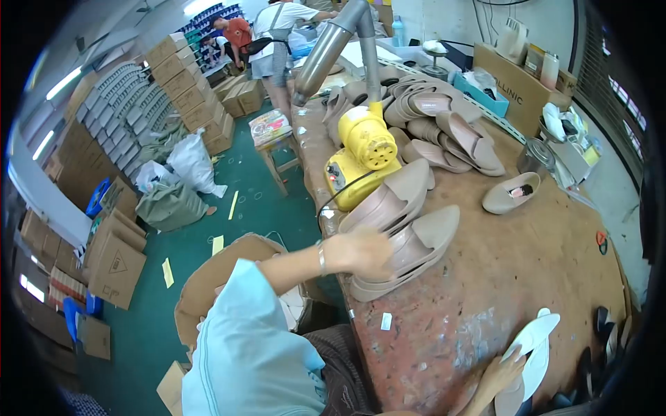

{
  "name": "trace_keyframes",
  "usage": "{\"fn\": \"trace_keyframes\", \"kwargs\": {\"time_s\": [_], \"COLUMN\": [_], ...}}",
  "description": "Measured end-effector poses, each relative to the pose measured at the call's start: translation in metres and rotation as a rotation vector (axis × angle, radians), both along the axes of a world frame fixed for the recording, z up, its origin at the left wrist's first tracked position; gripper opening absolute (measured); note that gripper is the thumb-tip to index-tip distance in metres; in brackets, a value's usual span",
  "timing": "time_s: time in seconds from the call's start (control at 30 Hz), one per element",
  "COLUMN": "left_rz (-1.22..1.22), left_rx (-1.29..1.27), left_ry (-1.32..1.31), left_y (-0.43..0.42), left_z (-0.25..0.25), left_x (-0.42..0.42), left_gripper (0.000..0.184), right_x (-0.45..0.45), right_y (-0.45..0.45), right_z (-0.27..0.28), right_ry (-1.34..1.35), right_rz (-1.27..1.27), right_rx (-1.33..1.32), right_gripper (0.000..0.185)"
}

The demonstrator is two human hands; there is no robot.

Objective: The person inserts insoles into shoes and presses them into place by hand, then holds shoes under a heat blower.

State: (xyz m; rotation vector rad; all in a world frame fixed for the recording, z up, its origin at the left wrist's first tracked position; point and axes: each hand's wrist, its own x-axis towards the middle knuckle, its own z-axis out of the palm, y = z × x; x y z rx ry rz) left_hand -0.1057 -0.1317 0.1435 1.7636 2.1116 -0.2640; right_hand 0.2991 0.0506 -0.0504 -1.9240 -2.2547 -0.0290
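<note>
My left hand (364,254), smeared by motion, is over the near edge of the beige shoes (433,239) stacked at the table's left side. Its fingers are too blurred to tell whether they grip anything. At the lower right, my right hand (501,374) has its fingers closed on white insoles (535,353), which overlap each other. Beneath that hand a beige shoe-shaped piece (510,398) shows in part. A single beige shoe (512,193) with a small label inside sits apart, farther back on the table.
A yellow machine (366,139) with a metal duct (326,55) stands beyond the stacked shoes. More beige shoes (444,125) are piled behind it. Dark shoes (603,347) line the right edge. An open carton (208,291) is beside my left arm. A co-worker (274,41) stands at the far end.
</note>
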Motion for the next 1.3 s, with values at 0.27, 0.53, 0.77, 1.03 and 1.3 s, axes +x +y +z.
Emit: {"fn": "trace_keyframes", "kwargs": {"time_s": [0.27,0.53,0.77,1.03,1.3], "left_rz": [-0.513,-0.544,-0.614,0.095,-0.176], "left_rx": [0.395,0.344,0.027,-0.222,0.426], "left_ry": [0.177,0.317,0.097,-1.025,-0.783], "left_y": [0.313,0.449,0.417,0.124,-0.014], "left_z": [-0.045,-0.133,-0.064,-0.059,-0.104], "left_x": [0.002,-0.010,0.013,0.156,0.173], "left_gripper": [0.023,0.040,0.027,0.029,0.066], "right_x": [0.029,0.141,0.140,0.052,0.053], "right_y": [-0.018,-0.084,-0.146,-0.158,-0.215], "right_z": [0.074,0.056,0.016,0.088,0.107], "right_ry": [1.284,1.997,1.459,2.239,0.957], "right_rz": [0.101,0.254,-0.728,-0.124,-0.035], "right_rx": [0.172,-0.199,0.204,-0.368,0.064], "right_gripper": [0.057,0.072,0.048,0.084,0.053]}}
